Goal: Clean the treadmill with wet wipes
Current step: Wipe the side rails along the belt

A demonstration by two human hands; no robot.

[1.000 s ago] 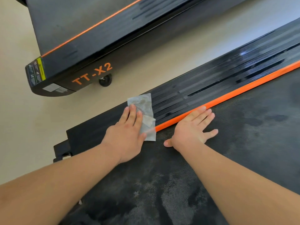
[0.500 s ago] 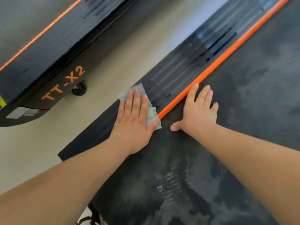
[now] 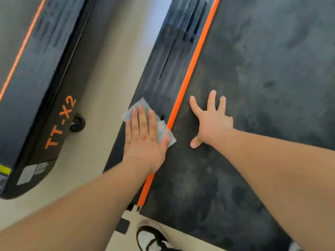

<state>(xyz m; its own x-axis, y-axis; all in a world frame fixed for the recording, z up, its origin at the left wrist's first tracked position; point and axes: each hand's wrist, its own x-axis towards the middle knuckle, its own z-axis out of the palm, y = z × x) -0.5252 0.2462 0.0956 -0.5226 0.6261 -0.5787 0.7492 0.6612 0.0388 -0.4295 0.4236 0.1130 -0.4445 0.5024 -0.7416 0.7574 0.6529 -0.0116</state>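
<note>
The treadmill's dusty black belt (image 3: 253, 87) fills the right half of the head view. An orange strip (image 3: 190, 69) divides it from the ribbed black side rail (image 3: 168, 60). My left hand (image 3: 143, 138) lies flat with straight fingers on a grey-white wet wipe (image 3: 137, 107), pressing it onto the side rail beside the orange strip. Most of the wipe is hidden under the palm; its corners stick out above the fingers and by the thumb. My right hand (image 3: 210, 122) rests on the belt with fingers spread, just right of the strip.
A second black treadmill marked TT-X2 (image 3: 54, 113) lies at the left, with a small wheel (image 3: 78, 122). A strip of beige floor (image 3: 101, 78) runs between the two machines. A black-and-white shoe (image 3: 150, 238) shows at the bottom edge.
The view has swung so the rail now runs nearly upright. My left hand has slid the wipe forward along the side rail. My right hand has moved forward on the belt and spread its fingers.
</note>
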